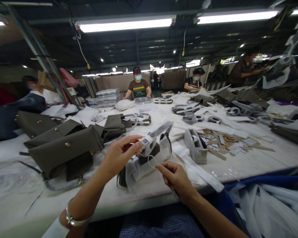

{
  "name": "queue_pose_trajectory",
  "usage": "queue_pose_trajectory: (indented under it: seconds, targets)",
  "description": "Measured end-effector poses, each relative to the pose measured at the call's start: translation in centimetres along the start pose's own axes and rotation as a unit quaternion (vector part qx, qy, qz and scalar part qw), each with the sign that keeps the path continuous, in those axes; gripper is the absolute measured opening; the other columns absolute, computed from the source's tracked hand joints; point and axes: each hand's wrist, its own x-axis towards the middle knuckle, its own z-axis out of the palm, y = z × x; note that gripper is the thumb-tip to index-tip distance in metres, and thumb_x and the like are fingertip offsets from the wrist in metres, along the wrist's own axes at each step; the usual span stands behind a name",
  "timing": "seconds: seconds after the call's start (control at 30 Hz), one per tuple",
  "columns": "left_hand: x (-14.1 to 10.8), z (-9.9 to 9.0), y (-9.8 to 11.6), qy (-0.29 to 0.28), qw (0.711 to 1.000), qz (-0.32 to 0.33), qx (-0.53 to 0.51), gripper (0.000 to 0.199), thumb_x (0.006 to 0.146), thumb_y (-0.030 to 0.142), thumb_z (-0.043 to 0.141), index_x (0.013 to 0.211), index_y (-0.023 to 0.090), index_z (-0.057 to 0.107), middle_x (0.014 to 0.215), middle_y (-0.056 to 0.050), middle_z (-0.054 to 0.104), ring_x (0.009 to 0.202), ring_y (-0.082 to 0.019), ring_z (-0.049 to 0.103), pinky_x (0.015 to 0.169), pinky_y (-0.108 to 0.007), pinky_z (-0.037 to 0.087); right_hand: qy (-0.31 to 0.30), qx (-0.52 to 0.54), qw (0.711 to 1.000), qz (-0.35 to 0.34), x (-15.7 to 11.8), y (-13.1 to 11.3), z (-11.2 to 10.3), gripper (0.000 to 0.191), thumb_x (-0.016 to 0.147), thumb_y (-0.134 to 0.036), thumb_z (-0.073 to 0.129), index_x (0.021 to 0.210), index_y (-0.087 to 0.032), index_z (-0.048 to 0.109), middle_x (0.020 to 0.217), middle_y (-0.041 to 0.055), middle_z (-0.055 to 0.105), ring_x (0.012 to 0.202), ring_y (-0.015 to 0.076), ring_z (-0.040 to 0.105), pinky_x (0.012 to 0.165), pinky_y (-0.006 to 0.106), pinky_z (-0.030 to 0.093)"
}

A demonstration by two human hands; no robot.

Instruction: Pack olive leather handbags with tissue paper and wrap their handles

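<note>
A dark bag partly covered in white wrapping (pixel 141 167) lies on the table in front of me. Above it, my left hand (pixel 121 153) pinches a plastic-wrapped strap (pixel 149 142) between thumb and fingers. My right hand (pixel 173 177), lower and to the right, is closed on a thin white cord (pixel 152 158). The cord makes a small loop in front of the wrapping, between both hands.
Olive bags (pixel 64 145) are piled at the left. A grey box (pixel 197 147) stands right of the wrapped bag, beside scattered paper and card scraps (pixel 228 140). Coiled straps (pixel 186 108) lie farther back. A blue-edged bin (pixel 263 180) holds plastic. Several people work beyond.
</note>
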Motion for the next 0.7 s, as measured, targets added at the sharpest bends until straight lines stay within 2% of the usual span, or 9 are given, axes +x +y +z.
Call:
queue_pose_trajectory:
  seconds: [0.07,0.13,0.23,0.33,0.43,0.53,0.6,0.7]
  targets:
    - [0.1,-2.3,-1.3,0.057,0.996,0.009,0.067,0.044,0.079,0.048,0.071,0.110,0.017,0.072,0.097,-0.008,0.074,0.083,-0.022,0.068,0.076,-0.030,0.054,-0.002,-0.036,0.999,0.017,0.5,1.1,0.7,0.039,0.079,-0.054,0.070,0.084,-0.016,0.072,0.046,-0.0056,0.051,0.032,0.0036,0.032,0.032,0.017,0.019]
    - [0.3,-3.9,-2.9,0.051,0.992,0.000,0.116,0.040,0.078,0.048,0.071,0.103,0.017,0.075,0.096,-0.008,0.075,0.086,-0.024,0.067,0.079,-0.031,0.053,0.000,-0.067,0.998,0.017,1.3,2.0,1.7,0.041,0.079,-0.055,0.069,0.084,-0.015,0.073,0.047,-0.0042,0.054,0.032,0.0046,0.035,0.032,0.018,0.022]
    - [0.9,-5.1,-5.5,-0.042,0.990,-0.029,0.128,0.034,0.078,0.046,0.070,0.095,0.017,0.077,0.093,-0.008,0.075,0.086,-0.024,0.066,0.080,-0.031,0.050,0.008,-0.071,0.997,-0.003,2.9,2.6,3.4,0.042,0.078,-0.056,0.069,0.087,-0.015,0.074,0.048,-0.0035,0.055,0.033,0.0050,0.035,0.033,0.019,0.023]
    - [1.7,-5.3,-7.0,-0.137,0.985,-0.059,0.083,0.035,0.079,0.045,0.068,0.096,0.016,0.077,0.091,-0.007,0.075,0.085,-0.024,0.066,0.077,-0.029,0.050,0.008,-0.027,0.999,-0.016,4.4,2.8,5.1,0.042,0.077,-0.055,0.071,0.090,-0.015,0.075,0.050,-0.0036,0.055,0.034,0.0049,0.035,0.034,0.020,0.023]
    - [2.7,-5.3,-6.8,-0.227,0.970,-0.081,0.046,0.036,0.076,0.044,0.070,0.101,0.017,0.077,0.091,-0.006,0.075,0.084,-0.024,0.067,0.073,-0.028,0.050,0.017,0.003,1.000,-0.019,5.2,3.0,6.4,0.042,0.075,-0.054,0.072,0.091,-0.016,0.075,0.051,-0.0031,0.056,0.036,0.0059,0.036,0.035,0.021,0.024]
    - [3.8,-5.1,-5.9,-0.317,0.945,-0.069,0.044,0.034,0.074,0.040,0.074,0.100,0.019,0.077,0.092,-0.005,0.075,0.086,-0.024,0.066,0.074,-0.028,0.050,0.026,0.015,0.999,-0.031,5.6,3.0,7.1,0.041,0.076,-0.054,0.072,0.088,-0.016,0.074,0.050,-0.0031,0.054,0.036,0.0069,0.037,0.036,0.022,0.025]
    - [4.4,-4.9,-5.8,-0.342,0.935,-0.052,0.071,0.029,0.071,0.038,0.076,0.092,0.019,0.079,0.086,-0.004,0.075,0.082,-0.023,0.066,0.072,-0.026,0.049,0.025,0.023,0.998,-0.045,5.8,3.0,7.3,0.039,0.076,-0.054,0.071,0.081,-0.016,0.073,0.050,-0.0033,0.054,0.037,0.0066,0.037,0.037,0.022,0.024]
    - [4.7,-4.8,-6.3,-0.308,0.945,-0.043,0.099,0.025,0.073,0.039,0.074,0.082,0.016,0.079,0.078,-0.003,0.074,0.073,-0.021,0.065,0.066,-0.025,0.048,0.022,0.034,0.998,-0.050,6.0,3.1,7.0,0.041,0.079,-0.056,0.069,0.078,-0.016,0.070,0.053,-0.0032,0.054,0.038,0.0059,0.037,0.038,0.022,0.023]
